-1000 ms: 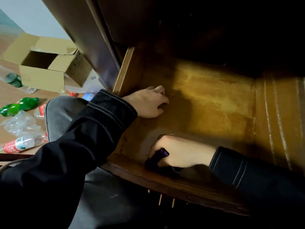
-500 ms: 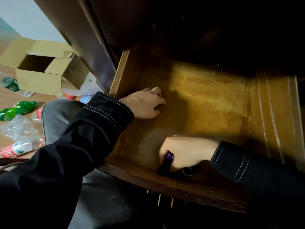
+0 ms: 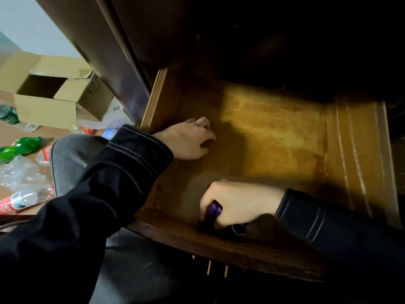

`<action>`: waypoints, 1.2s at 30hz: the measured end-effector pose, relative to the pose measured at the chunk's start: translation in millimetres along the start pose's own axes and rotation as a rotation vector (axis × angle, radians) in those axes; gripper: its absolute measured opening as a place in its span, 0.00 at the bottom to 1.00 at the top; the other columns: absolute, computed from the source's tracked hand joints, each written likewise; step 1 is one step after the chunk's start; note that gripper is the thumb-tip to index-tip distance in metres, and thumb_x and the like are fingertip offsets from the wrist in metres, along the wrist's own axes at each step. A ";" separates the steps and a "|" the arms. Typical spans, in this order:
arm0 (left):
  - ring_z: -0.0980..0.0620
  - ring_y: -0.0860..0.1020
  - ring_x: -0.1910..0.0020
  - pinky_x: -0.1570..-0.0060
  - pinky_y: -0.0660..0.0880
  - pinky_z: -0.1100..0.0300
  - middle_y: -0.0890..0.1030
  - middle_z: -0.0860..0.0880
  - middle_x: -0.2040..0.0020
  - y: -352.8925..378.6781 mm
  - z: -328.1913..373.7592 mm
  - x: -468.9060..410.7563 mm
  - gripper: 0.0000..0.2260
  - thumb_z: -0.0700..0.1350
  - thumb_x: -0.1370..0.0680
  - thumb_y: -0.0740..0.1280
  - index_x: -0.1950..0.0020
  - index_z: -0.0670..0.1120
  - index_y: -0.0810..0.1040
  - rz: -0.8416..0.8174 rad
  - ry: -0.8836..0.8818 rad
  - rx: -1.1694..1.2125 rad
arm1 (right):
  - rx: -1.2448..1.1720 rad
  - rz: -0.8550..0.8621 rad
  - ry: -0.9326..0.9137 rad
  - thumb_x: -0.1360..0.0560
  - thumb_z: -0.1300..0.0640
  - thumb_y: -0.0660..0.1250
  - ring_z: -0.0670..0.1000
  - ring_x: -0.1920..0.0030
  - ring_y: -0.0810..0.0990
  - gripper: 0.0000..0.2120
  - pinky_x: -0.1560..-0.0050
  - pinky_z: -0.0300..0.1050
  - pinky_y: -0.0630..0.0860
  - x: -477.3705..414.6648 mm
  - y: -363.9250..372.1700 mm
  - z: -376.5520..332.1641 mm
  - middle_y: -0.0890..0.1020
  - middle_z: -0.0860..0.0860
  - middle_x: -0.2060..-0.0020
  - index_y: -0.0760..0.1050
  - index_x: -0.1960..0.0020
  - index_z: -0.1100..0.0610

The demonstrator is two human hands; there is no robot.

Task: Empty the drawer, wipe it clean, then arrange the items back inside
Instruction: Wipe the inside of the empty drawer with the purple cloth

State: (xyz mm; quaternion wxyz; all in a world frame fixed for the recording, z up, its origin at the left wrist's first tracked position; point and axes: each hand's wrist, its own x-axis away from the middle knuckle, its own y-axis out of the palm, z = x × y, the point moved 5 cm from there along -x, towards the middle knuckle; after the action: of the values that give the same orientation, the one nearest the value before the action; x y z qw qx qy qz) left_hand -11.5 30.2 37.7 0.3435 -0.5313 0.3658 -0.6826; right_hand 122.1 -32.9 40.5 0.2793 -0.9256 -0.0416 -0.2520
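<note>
Both black-sleeved arms reach into the open wooden drawer (image 3: 274,132). The left hand (image 3: 188,139) rests knuckles-up on the drawer floor by the left wall, its fingers loosely bent, its grip holding nothing. The right hand (image 3: 238,200), wrist low at the front edge, has its grip closed round a purple cloth (image 3: 213,212) pressed to the floor. Print on the cardboard box (image 3: 46,110) and on the red-labelled bottle (image 3: 19,201) is unreadable.

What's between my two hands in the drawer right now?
Nothing: in the head view only bare drawer floor lies between the left hand and the right hand, which grips a purple cloth.
</note>
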 end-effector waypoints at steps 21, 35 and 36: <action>0.45 0.66 0.29 0.29 0.64 0.54 0.63 0.50 0.28 1.5 -1.4 -0.2 0.20 0.54 0.19 0.63 0.26 0.56 0.69 0.006 0.017 -0.026 | -0.159 -0.110 -0.166 0.31 0.63 0.77 0.40 0.53 0.79 0.13 0.53 0.31 0.73 22.0 -19.8 -15.0 0.79 0.41 0.55 0.83 0.50 0.50; 0.47 0.68 0.31 0.26 0.57 0.57 0.62 0.49 0.27 -0.3 0.0 1.2 0.20 0.53 0.18 0.62 0.26 0.55 0.69 0.006 0.019 -0.025 | -0.316 -0.130 -0.224 0.32 0.66 0.78 0.44 0.49 0.80 0.15 0.47 0.36 0.74 32.1 -27.3 -17.5 0.80 0.45 0.51 0.82 0.51 0.51; 0.46 0.68 0.30 0.26 0.57 0.56 0.62 0.49 0.27 -0.2 0.1 1.1 0.20 0.53 0.18 0.62 0.26 0.55 0.69 0.008 0.018 -0.019 | -0.268 -0.104 -0.181 0.32 0.66 0.77 0.42 0.52 0.79 0.14 0.50 0.35 0.74 27.8 -22.0 -14.7 0.80 0.45 0.52 0.82 0.50 0.53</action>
State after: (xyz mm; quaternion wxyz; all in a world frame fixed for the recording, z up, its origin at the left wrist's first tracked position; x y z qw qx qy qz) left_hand -11.7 29.3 38.4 0.3378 -0.5268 0.3775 -0.6826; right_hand 135.0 -24.1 75.5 0.1351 -0.9701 -0.0805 -0.1849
